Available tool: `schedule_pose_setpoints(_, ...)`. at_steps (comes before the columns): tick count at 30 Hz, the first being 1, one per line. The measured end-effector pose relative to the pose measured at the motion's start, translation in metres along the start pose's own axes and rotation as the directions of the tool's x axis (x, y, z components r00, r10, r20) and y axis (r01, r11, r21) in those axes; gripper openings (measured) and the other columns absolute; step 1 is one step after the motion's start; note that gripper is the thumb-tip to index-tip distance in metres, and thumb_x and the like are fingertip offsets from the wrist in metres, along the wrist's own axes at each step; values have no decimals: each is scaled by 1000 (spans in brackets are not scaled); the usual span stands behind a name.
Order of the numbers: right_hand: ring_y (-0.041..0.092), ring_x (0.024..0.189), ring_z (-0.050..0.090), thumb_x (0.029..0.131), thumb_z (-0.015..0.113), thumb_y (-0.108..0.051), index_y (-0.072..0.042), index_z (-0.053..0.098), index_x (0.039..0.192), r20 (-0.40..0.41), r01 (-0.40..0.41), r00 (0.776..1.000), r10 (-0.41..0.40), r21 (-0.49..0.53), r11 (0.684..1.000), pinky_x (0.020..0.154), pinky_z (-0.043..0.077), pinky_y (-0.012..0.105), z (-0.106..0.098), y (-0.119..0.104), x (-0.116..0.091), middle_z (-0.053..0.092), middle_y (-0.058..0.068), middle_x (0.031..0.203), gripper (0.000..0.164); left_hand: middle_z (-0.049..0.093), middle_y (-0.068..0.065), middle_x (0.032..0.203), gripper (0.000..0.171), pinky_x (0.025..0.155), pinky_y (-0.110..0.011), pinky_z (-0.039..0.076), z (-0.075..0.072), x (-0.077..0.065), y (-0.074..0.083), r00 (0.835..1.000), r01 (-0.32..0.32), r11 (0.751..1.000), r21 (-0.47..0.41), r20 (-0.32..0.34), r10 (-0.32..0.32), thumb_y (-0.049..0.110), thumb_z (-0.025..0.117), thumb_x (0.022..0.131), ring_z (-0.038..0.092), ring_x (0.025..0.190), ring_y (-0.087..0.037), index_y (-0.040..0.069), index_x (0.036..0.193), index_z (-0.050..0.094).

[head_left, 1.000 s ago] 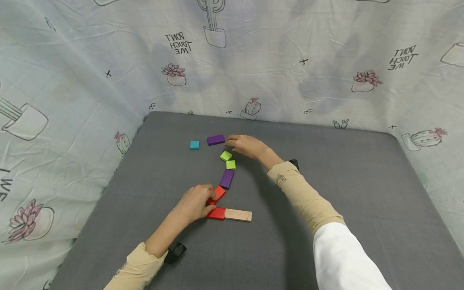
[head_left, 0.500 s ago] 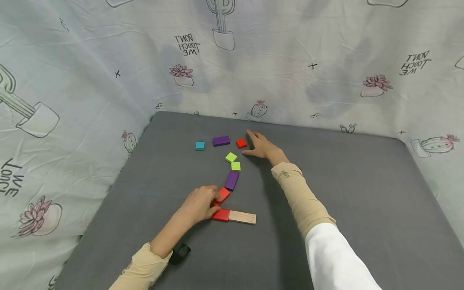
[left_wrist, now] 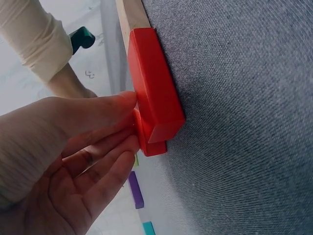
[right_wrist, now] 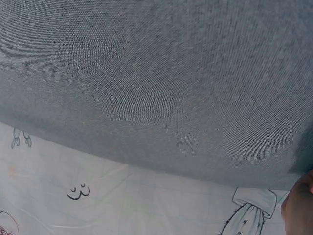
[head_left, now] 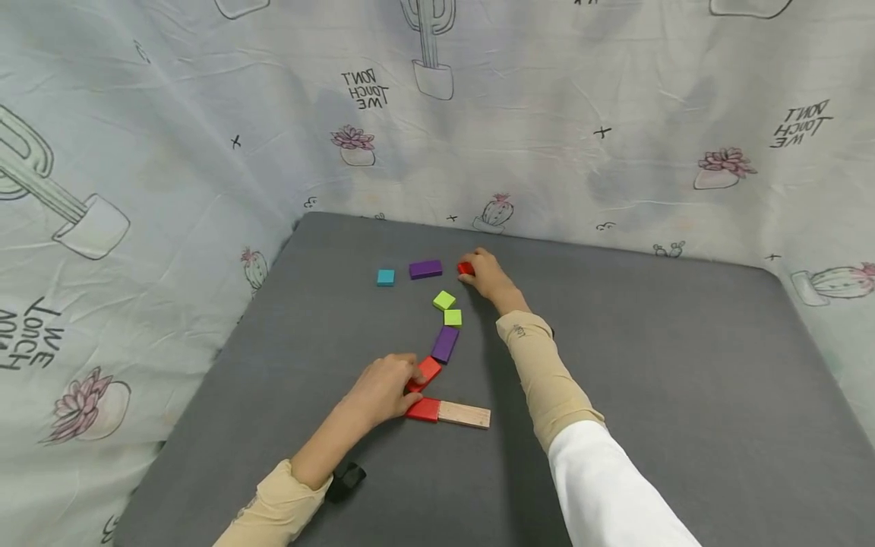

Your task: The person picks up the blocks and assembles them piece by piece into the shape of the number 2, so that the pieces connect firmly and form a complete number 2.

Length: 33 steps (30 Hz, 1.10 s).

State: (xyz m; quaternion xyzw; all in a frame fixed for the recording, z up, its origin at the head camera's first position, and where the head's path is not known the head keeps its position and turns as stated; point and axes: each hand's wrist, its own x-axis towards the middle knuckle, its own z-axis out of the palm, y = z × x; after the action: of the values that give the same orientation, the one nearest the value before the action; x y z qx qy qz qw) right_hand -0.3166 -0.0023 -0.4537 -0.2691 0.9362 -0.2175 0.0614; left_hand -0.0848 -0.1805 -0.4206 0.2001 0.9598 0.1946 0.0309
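My left hand rests at two red blocks; its thumb touches the front red block and its fingertips lie on the red block behind it. In the left wrist view the fingers are extended, with the thumb tip against the near red block. A plain wooden block adjoins the front red one. Farther back, my right hand pinches a small red block between thumb and fingers. The right wrist view shows only a bit of that hand.
A purple block and two lime green blocks continue the curved row away from the red ones. At the back lie another purple block and a blue block. A printed curtain borders the grey table.
My right hand moved off the small red block to its right with fingers spread, then came back and took hold of it. The left hand stays at the two red blocks.
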Motion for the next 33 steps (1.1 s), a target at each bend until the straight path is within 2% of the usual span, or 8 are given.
schedule_pose_setpoints(3, 35, 110, 52, 92, 66, -17, 2, 59, 124, -20, -17, 1000, 17, 27, 1000, 96, 41, 44, -2, 3, -1, 53, 24, 122, 39, 59, 2, 78, 17, 61, -32, 50, 0, 0, 0, 1000, 1, 1000, 2, 7, -1, 13, 82, 75, 61, 72, -17, 6, 89, 76)
schedule_pose_setpoints(7, 38, 111, 51, 92, 66, -16, 6, 56, 124, -66, -83, 994, 92, 123, 989, 95, 41, 45, -5, 8, -5, 53, 26, 122, 40, 58, 1, 77, 17, 60, -31, 50, 0, 2, 0, 1000, -7, 1000, 2, 10, 7, 12, 82, 75, 60, 70, -16, 6, 90, 77)
schedule_pose_setpoints(11, 40, 109, 52, 92, 66, -15, 9, 57, 121, -161, -122, 975, 151, 180, 976, 94, 42, 47, -7, 14, -9, 57, 28, 117, 38, 58, 1, 77, 17, 60, -32, 50, 0, 1, -1, 1000, -14, 1000, 2, 4, 14, 12, 83, 74, 60, 70, -16, 6, 89, 76)
schedule_pose_setpoints(14, 39, 106, 56, 91, 65, -13, 6, 58, 121, -216, -136, 959, 183, 215, 967, 92, 44, 46, -11, 19, -12, 60, 27, 116, 36, 59, 1, 78, 17, 60, -33, 50, 0, 1, -1, 1000, -16, 1000, 4, -3, 16, 12, 83, 74, 60, 71, -16, 6, 88, 76)
schedule_pose_setpoints(19, 33, 96, 64, 87, 67, -6, 3, 58, 125, -245, -143, 942, 229, 325, 935, 85, 49, 42, -18, 28, -16, 61, 23, 121, 40, 60, 0, 79, 16, 59, -32, 50, 1, 1, -1, 1000, -17, 1000, 7, -6, 17, 11, 83, 74, 59, 70, -16, 6, 88, 76)
schedule_pose_setpoints(22, 32, 90, 65, 83, 68, -2, 4, 60, 123, -269, -116, 938, 217, 347, 931, 82, 50, 41, -22, 31, -17, 64, 22, 117, 41, 59, 1, 78, 16, 58, -31, 49, 1, 1, -1, 1000, -14, 1000, 7, -5, 14, 11, 83, 74, 57, 68, -15, 6, 88, 76)
schedule_pose_setpoints(27, 31, 89, 65, 80, 71, 0, 3, 64, 120, -296, -36, 945, 140, 329, 944, 81, 50, 41, -30, 30, -15, 68, 20, 108, 40, 60, 1, 78, 17, 58, -30, 49, 2, 1, -1, 1000, -10, 1000, 11, -5, 10, 11, 83, 74, 56, 67, -13, 6, 88, 76)
schedule_pose_setpoints(33, 32, 97, 63, 81, 71, 0, 2, 65, 121, -235, 36, 971, 43, 325, 945, 86, 49, 42, -38, 23, -11, 65, 20, 115, 41, 59, 1, 78, 16, 58, -31, 49, 3, 1, -1, 1000, -10, 1000, 12, -6, 10, 11, 83, 74, 55, 67, -13, 6, 88, 76)
